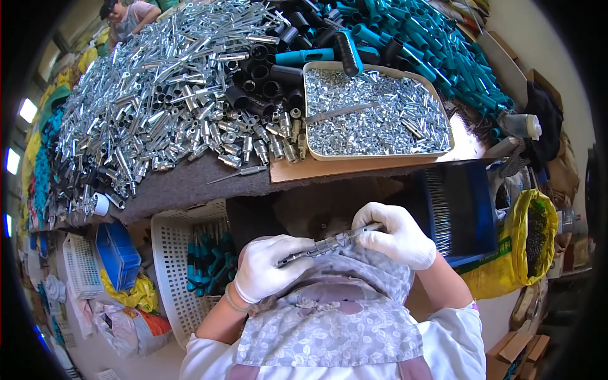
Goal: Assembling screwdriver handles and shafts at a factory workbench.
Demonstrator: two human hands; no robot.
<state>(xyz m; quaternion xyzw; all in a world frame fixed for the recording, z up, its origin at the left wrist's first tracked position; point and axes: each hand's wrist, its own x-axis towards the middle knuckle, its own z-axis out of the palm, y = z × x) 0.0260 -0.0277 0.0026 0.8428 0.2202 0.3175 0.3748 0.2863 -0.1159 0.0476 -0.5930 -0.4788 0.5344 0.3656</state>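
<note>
Holding a ribbed metal shaft (pixel 329 244) between 2 gloved, closed hands, left hand (pixel 269 269) gripping its dark end, right hand (pixel 396 237) pinching the tip, apparently fitting it and needing steady alignment.

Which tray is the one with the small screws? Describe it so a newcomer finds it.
On the workbench, look right of the big heap of silver metal tubes, below the teal handles. The beige rectangular tray sits on a cardboard sheet. It alone has walls and holds fine screws with a flat metal strip across them.

Both forearms rise from the near edge, bare below white sleeves. The gloved left hand (pixel 269 266) curls in a closed grip, low and left; the gloved right hand (pixel 396 237) pinches shut, slightly farther right.
</note>
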